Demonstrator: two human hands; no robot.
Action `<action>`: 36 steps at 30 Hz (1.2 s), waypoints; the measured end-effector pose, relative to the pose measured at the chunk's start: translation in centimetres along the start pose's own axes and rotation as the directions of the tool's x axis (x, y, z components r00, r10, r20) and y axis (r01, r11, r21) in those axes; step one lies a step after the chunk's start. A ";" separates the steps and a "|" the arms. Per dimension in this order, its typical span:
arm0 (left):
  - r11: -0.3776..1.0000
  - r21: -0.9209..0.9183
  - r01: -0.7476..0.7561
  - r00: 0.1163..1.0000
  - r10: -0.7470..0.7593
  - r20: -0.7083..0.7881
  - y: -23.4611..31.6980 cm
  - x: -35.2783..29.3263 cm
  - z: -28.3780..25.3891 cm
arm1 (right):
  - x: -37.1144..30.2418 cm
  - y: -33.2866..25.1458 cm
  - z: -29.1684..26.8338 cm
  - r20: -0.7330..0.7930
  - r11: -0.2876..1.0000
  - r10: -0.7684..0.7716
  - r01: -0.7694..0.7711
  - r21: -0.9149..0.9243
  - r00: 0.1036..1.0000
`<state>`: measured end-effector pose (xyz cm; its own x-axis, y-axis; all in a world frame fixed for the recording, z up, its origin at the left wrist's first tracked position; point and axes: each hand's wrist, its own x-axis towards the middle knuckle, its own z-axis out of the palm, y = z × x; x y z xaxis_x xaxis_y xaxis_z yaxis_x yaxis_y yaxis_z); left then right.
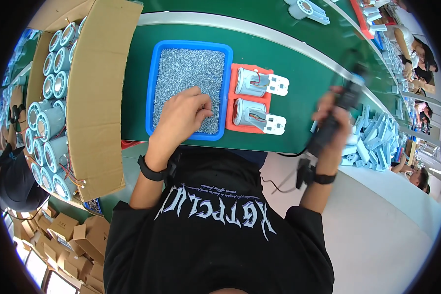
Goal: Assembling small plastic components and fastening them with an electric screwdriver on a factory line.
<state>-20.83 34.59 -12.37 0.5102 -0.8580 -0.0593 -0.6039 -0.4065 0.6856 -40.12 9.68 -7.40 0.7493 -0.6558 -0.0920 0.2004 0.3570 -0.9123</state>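
Large white stylised lettering (220, 213), with a smaller line of purplish script beside it, is running upside down across the black T-shirt (210, 262). A carton (66, 226) at the lower left is bearing small dark print, too small to read.

The left hand (181, 115) is dipping its curled fingers over the small silvery screws (188, 66) that are filling the blue tray (150, 83); its thumb and fingertips are drawing close together, and I cannot tell whether they are pinching a screw. The right hand (335, 117), blurred, is wrapping around a black electric screwdriver (323, 134), holding it aslant near the worktop's right end.

Between the hands, an orange-red fixture (245, 67) is lying just beside the tray's right edge and is cradling two light-blue cylindrical housings, one upper (246, 84) and one lower (247, 107). Each is showing wires and carrying a white bracket that is jutting rightward past the fixture.

The green worktop's near edge is running just below tray and fixture, while a pale rail (206, 18) is bounding the far side. Green worktop (299, 68) is stretching between the brackets and the right hand. To the left, a cardboard box (98, 98) of cylinders is standing near the tray; to the right, light-blue plastic parts (372, 142) are lying heaped.
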 end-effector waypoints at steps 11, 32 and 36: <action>0.945 -0.323 -0.049 0.987 -0.004 -0.160 1.7 0.8 -0.2 | -3.8 -12.5 5.4 0.240 0.657 -0.752 0.666 0.355 0.614; 0.621 -0.753 -0.219 0.975 0.114 -0.190 4.7 1.3 4.6 | -1.1 -12.8 6.6 0.540 0.742 -0.650 0.598 0.301 0.535; 0.302 -0.949 -0.085 0.994 -0.045 -0.104 4.8 1.6 5.9 | -0.1 -10.3 6.7 0.460 0.723 -0.683 0.612 0.320 0.567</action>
<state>-26.54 29.46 -13.49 0.5979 -0.8014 -0.0147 0.3553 0.2485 0.9011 -37.97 10.52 4.64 0.5783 -0.3103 0.7545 0.8054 0.0702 -0.5885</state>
